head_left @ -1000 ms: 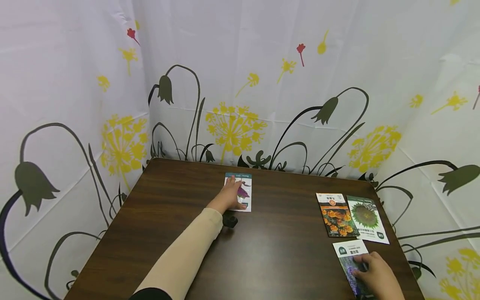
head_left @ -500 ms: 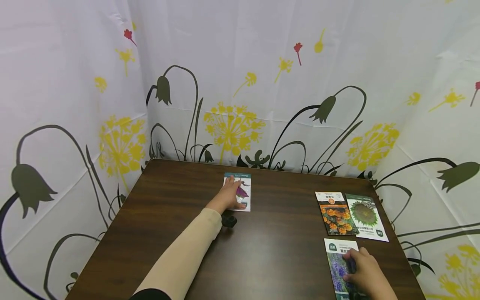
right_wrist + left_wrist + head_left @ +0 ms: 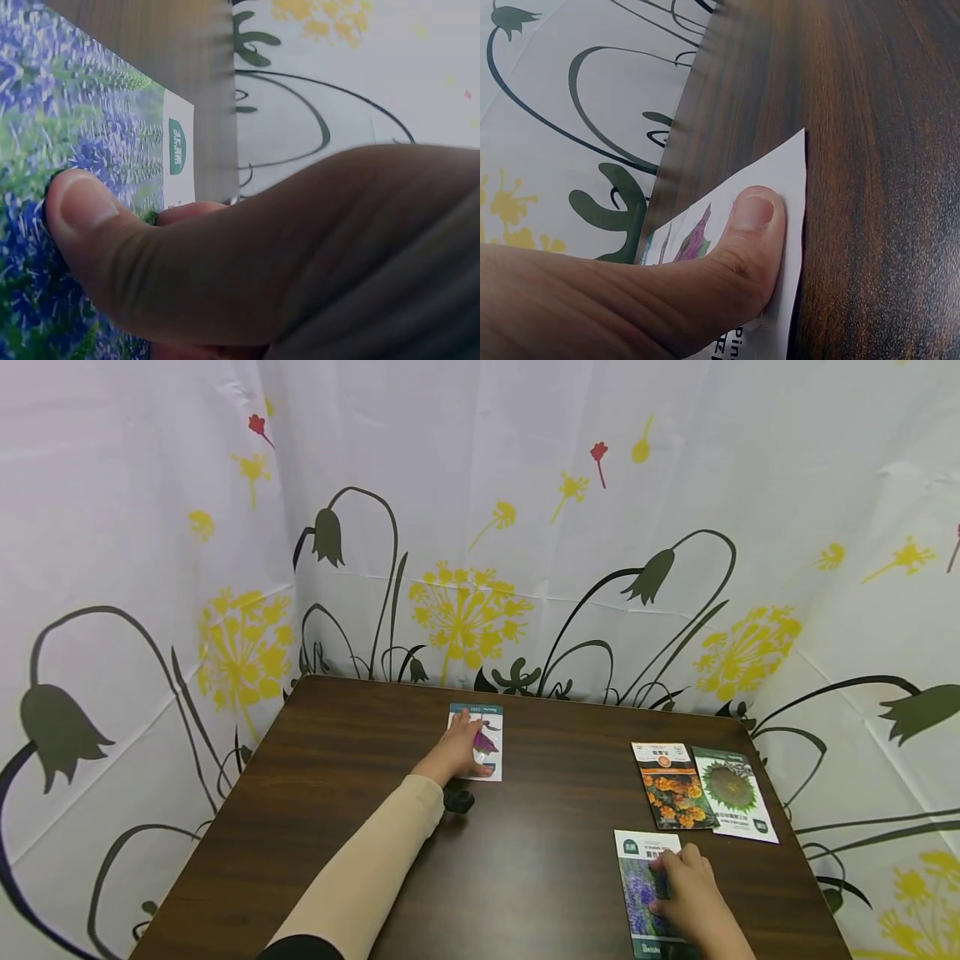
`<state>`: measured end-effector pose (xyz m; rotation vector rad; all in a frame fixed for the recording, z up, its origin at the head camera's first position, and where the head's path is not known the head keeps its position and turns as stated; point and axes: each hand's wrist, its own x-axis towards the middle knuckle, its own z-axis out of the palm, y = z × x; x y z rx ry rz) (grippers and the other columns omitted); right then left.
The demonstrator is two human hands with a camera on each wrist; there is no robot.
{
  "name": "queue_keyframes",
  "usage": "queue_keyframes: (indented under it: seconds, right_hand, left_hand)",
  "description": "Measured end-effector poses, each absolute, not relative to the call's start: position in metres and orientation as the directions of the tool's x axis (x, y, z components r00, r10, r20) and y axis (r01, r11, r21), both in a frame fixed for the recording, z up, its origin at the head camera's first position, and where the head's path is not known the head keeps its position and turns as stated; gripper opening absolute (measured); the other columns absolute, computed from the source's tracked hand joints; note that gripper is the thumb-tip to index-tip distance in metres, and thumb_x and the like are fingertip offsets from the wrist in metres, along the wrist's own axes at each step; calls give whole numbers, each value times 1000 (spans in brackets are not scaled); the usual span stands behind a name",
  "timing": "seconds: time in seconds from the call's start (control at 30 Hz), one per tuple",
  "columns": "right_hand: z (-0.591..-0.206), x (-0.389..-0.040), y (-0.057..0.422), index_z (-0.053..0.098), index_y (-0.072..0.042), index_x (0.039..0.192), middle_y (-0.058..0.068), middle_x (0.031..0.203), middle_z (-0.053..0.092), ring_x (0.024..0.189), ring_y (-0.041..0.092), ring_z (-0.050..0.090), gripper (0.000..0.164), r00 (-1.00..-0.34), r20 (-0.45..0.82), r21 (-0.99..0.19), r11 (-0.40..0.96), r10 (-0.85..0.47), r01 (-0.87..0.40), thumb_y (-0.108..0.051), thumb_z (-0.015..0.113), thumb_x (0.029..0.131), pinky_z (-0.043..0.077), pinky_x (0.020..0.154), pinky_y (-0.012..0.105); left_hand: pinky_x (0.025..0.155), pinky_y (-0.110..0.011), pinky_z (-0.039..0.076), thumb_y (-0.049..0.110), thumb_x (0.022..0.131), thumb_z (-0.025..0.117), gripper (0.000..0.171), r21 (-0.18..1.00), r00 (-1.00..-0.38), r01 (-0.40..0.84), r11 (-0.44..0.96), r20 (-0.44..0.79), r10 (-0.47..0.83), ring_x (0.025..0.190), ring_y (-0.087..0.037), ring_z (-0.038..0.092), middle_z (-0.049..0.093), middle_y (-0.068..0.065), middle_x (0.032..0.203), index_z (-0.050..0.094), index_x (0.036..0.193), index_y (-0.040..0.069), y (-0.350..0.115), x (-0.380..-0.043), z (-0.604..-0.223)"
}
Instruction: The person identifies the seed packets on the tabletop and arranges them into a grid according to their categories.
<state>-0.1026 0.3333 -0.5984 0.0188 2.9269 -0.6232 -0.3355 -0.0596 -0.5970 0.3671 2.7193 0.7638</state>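
Observation:
My left hand (image 3: 456, 750) rests on a white seed packet (image 3: 491, 764) with a purple flower picture, near the table's back edge. In the left wrist view its thumb (image 3: 754, 225) lies on the packet's face, close to one edge. At the front right, my right hand (image 3: 690, 893) presses on a seed packet (image 3: 641, 902) with a picture of blue-purple flower spikes. The right wrist view shows the right thumb (image 3: 90, 210) on this packet's printed face; the hand hides part of the packet. Both packets lie face up.
An orange-flower seed packet (image 3: 675, 793) and a sunflower seed packet (image 3: 733, 793) lie side by side at the right, their edges overlapping. The dark wooden table (image 3: 540, 852) backs onto a white flower-print curtain (image 3: 480, 485). A black device (image 3: 457, 799) sits at my left wrist.
My right hand has slid the purple-flower packet leftward and slightly away from me, turning it straighter. The left hand and the packet beneath it have stayed in place.

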Motion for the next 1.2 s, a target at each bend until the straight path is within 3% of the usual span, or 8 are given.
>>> queue_keyframes:
  seconds: [0.27, 0.57, 1.0, 1.2]
  right_hand:
    - [-598, -107, 317, 69, -9, 109, 12, 124, 56, 117, 41, 55, 49, -992, -80, -462, 885, -101, -53, -4, 99, 71, 46, 102, 60]
    - [-598, -112, 304, 73, -12, 115, -3, 103, 55, 98, 17, 50, 61, -990, -67, -457, 886, -127, -82, -15, 105, 63, 48, 89, 40]
    - [-597, -135, 288, 73, -10, 122, 0, 106, 55, 101, 18, 49, 63, -988, -72, -530, 845, -133, -75, -15, 103, 68, 48, 91, 42]
    - [-602, -149, 285, 73, -8, 124, 1, 104, 54, 99, 17, 45, 56, -989, -67, -554, 829, -133, -74, -15, 100, 75, 43, 89, 38]
  left_hand:
    - [138, -60, 16, 33, 84, 96, 107, 534, -926, 171, 828, -201, 320, 171, -45, 4, 6, -27, 182, 37, 169, 7, -59, -336, -597]
    - [137, -61, 16, 32, 85, 96, 104, 485, -919, 163, 859, -243, 312, 170, -48, 5, 7, -30, 181, 39, 168, 7, -53, -336, -591]
    - [138, -60, 14, 31, 85, 96, 105, 497, -908, 174, 850, -253, 333, 170, -47, 3, 5, -30, 181, 38, 168, 7, -53, -340, -587]
    - [138, -61, 15, 31, 84, 97, 105, 501, -910, 175, 847, -247, 333, 171, -47, 4, 6, -29, 181, 39, 168, 7, -54, -341, -588]
